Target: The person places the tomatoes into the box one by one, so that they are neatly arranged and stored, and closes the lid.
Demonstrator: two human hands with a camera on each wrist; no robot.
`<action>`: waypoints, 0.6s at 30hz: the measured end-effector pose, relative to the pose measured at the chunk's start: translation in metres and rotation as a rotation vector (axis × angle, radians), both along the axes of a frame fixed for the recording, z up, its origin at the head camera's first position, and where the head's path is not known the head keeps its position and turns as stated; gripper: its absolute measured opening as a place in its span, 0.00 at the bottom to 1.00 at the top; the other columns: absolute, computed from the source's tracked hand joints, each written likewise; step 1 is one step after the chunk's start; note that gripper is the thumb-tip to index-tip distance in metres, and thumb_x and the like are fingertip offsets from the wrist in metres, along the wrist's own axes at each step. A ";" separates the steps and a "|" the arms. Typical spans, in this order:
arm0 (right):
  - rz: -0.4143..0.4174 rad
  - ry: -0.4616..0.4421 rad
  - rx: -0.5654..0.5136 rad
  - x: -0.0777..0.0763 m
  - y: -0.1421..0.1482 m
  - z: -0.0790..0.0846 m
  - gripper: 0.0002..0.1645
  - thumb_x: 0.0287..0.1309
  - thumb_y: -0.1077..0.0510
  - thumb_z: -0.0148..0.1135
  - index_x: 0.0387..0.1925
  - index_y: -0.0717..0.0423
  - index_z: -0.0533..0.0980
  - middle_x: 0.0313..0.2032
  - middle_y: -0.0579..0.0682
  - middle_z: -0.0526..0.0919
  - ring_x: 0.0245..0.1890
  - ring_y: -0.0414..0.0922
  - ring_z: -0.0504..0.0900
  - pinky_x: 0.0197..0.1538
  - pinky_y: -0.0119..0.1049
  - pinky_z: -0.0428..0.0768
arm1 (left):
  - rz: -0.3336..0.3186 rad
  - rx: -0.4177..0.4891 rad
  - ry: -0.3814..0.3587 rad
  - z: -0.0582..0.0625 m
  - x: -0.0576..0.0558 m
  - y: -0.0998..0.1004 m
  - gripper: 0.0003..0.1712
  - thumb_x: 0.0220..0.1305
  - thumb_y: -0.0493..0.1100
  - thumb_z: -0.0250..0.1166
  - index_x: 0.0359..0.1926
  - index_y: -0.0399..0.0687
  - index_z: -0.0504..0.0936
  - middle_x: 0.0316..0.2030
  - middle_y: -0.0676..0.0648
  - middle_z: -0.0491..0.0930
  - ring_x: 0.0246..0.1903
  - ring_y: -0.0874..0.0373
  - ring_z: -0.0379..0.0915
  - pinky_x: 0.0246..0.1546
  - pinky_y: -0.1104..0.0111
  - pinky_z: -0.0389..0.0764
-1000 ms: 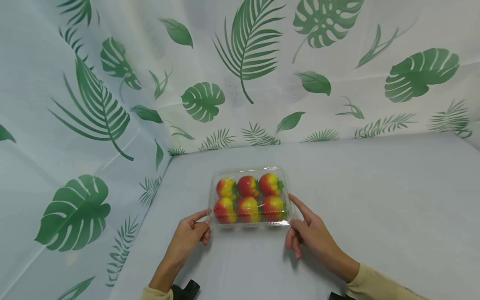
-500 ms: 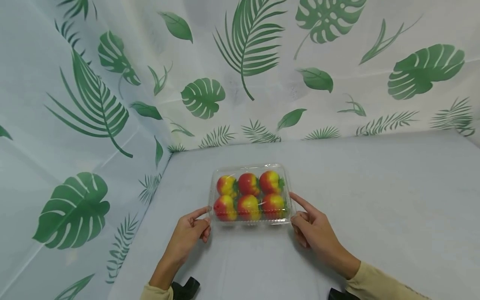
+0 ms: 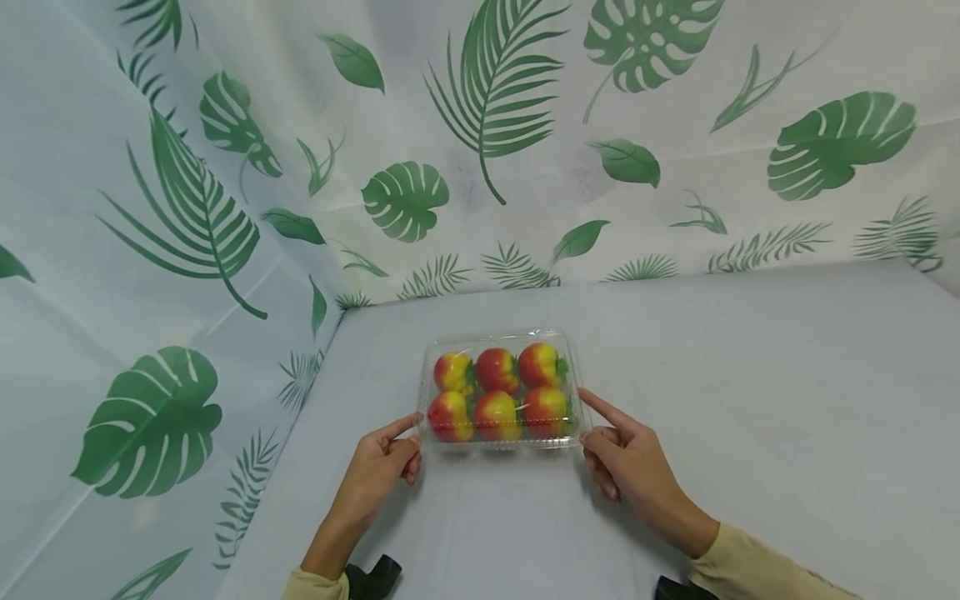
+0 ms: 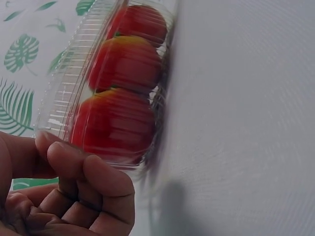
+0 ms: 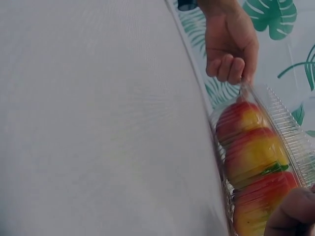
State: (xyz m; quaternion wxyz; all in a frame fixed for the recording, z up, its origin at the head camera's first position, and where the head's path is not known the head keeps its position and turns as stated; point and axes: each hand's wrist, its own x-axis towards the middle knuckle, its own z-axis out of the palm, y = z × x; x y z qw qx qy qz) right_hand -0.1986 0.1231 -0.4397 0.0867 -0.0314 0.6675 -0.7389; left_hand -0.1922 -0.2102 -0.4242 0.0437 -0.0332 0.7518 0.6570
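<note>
A clear plastic clamshell box (image 3: pixel 498 337) lies flat with its lid down, and several red-and-yellow fruits (image 3: pixel 498 417) with green leafy bits sit in it in two rows. At its near left corner my left hand (image 3: pixel 378 467) pinches the rim between thumb and index finger, with the other fingers curled below. My right hand (image 3: pixel 637 475) grips the near right corner: the index finger runs along the side and the thumb is at the front edge. In the right wrist view only part of the right hand (image 5: pixel 295 211) shows; the left hand (image 5: pixel 231 46) appears at the far end.
The box rests on a pale grey-white table surface (image 3: pixel 735 400). White sheets with green leaf prints (image 3: pixel 525 192) rise behind the table and along its left side. Black wrist-worn gear (image 3: pixel 375 577) shows by the left sleeve.
The right hand's lower fingers, which hung loose, have curled in under the thumb at the box corner. The left hand and the box stay in place.
</note>
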 end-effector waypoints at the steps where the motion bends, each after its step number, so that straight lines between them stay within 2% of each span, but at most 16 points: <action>1: 0.001 0.008 -0.002 0.000 0.000 -0.001 0.36 0.73 0.69 0.57 0.80 0.57 0.65 0.20 0.49 0.75 0.11 0.39 0.65 0.17 0.31 0.71 | 0.005 -0.007 0.005 -0.001 0.000 0.000 0.28 0.78 0.31 0.58 0.74 0.24 0.69 0.22 0.47 0.75 0.21 0.59 0.69 0.26 0.71 0.78; 7: -0.003 0.007 -0.015 0.001 -0.002 -0.003 0.36 0.74 0.67 0.57 0.79 0.55 0.65 0.20 0.49 0.74 0.11 0.40 0.65 0.17 0.31 0.72 | 0.017 -0.025 0.020 -0.004 -0.002 0.002 0.28 0.79 0.31 0.56 0.75 0.25 0.69 0.22 0.48 0.72 0.22 0.58 0.67 0.26 0.70 0.76; 12: -0.035 0.022 0.025 0.002 -0.003 -0.003 0.34 0.73 0.66 0.59 0.78 0.54 0.68 0.20 0.49 0.74 0.11 0.40 0.64 0.16 0.31 0.70 | 0.033 -0.040 0.018 -0.005 -0.002 0.002 0.27 0.79 0.33 0.57 0.74 0.25 0.69 0.22 0.48 0.73 0.22 0.58 0.68 0.26 0.70 0.75; 14: -0.061 0.041 0.055 0.002 -0.003 -0.001 0.32 0.74 0.65 0.60 0.76 0.55 0.70 0.19 0.49 0.74 0.11 0.40 0.64 0.15 0.31 0.69 | 0.056 -0.074 0.013 -0.004 -0.003 0.001 0.27 0.80 0.35 0.58 0.73 0.26 0.71 0.21 0.48 0.72 0.22 0.58 0.67 0.25 0.70 0.74; 18: -0.119 0.112 0.162 -0.001 0.001 0.005 0.28 0.77 0.62 0.60 0.74 0.57 0.72 0.20 0.51 0.74 0.12 0.40 0.65 0.15 0.33 0.69 | 0.134 -0.172 0.010 0.003 -0.006 -0.005 0.24 0.81 0.41 0.60 0.71 0.34 0.76 0.21 0.49 0.71 0.22 0.57 0.66 0.23 0.70 0.71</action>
